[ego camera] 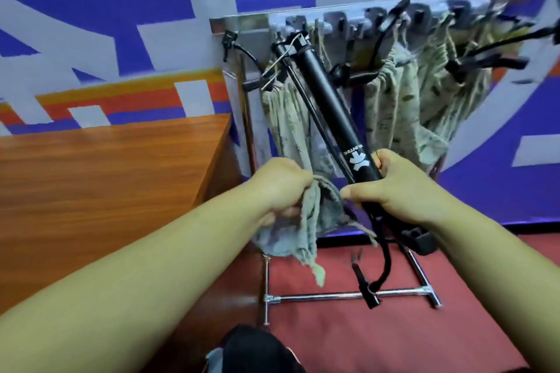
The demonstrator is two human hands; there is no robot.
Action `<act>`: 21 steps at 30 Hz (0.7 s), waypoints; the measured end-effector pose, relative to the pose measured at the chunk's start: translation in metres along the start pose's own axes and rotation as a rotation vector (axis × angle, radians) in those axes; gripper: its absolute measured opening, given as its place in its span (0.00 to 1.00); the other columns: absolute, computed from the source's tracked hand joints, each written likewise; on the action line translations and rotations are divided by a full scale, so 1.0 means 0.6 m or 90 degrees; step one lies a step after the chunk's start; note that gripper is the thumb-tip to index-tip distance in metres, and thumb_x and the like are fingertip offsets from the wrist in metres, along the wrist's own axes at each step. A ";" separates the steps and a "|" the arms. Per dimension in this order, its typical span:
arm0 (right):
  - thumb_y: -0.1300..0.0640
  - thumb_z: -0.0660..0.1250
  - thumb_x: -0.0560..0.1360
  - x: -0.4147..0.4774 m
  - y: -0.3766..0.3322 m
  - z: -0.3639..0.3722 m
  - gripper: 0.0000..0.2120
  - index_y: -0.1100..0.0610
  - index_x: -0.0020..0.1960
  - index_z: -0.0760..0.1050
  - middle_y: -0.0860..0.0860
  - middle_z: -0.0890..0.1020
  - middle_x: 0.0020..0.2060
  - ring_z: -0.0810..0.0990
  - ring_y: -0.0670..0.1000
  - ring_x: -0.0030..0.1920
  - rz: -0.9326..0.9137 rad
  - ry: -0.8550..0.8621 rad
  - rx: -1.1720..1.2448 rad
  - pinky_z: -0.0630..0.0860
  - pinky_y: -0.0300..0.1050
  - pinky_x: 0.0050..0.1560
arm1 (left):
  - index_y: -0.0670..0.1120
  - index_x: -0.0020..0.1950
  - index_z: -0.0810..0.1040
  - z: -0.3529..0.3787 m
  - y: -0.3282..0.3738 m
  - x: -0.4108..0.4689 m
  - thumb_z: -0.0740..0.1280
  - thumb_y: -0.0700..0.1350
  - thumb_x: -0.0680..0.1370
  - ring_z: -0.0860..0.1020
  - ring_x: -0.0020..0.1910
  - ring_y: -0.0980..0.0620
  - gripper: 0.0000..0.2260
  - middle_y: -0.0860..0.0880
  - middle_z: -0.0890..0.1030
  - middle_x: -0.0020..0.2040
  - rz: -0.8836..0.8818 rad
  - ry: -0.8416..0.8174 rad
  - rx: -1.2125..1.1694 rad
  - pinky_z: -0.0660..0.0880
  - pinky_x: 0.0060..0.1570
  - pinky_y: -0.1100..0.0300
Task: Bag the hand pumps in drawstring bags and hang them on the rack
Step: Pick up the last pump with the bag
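Observation:
My right hand (397, 188) grips a black hand pump (327, 106) near its lower end, and the barrel slants up and left toward the rack. The pump's black hose (383, 266) dangles below my hand. My left hand (281, 188) grips the bunched mouth of a pale grey-green drawstring bag (291, 233), which hangs limp just left of the pump's lower end. My right thumb touches the bag's rim. The metal rack (242, 24) stands in front of me with several bagged pumps (391, 109) hanging from its hooks.
A wooden table (106, 185) stands to the left, its corner close to the rack. The rack's chrome foot bar (321, 297) lies on the red floor (394, 336). Behind is a blue, white and orange wall (121, 24). A dark shoe (257, 351) shows at the bottom.

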State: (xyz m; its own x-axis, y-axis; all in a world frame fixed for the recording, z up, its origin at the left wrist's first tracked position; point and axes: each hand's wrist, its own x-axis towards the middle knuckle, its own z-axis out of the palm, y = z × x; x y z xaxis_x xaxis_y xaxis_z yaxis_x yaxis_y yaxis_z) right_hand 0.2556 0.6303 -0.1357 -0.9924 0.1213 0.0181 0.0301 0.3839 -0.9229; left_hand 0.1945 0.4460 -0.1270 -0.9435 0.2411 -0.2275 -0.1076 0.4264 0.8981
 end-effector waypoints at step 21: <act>0.56 0.81 0.66 0.024 0.272 0.024 0.18 0.59 0.45 0.73 0.50 0.81 0.28 0.77 0.47 0.27 0.121 -0.030 0.179 0.73 0.42 0.32 | 0.42 0.48 0.81 0.158 -0.128 0.088 0.66 0.35 0.80 0.83 0.40 0.48 0.05 0.39 0.83 0.45 -0.165 -0.233 -0.133 0.81 0.36 0.58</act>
State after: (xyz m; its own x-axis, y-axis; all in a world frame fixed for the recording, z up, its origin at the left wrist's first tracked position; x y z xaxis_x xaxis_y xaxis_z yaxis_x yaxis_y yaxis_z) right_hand 0.2445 0.6812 -0.2915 -0.9769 0.1209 -0.1760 0.1875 0.0908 -0.9781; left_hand 0.1826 0.5089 -0.2435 -0.7098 0.4566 -0.5364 -0.4199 0.3373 0.8426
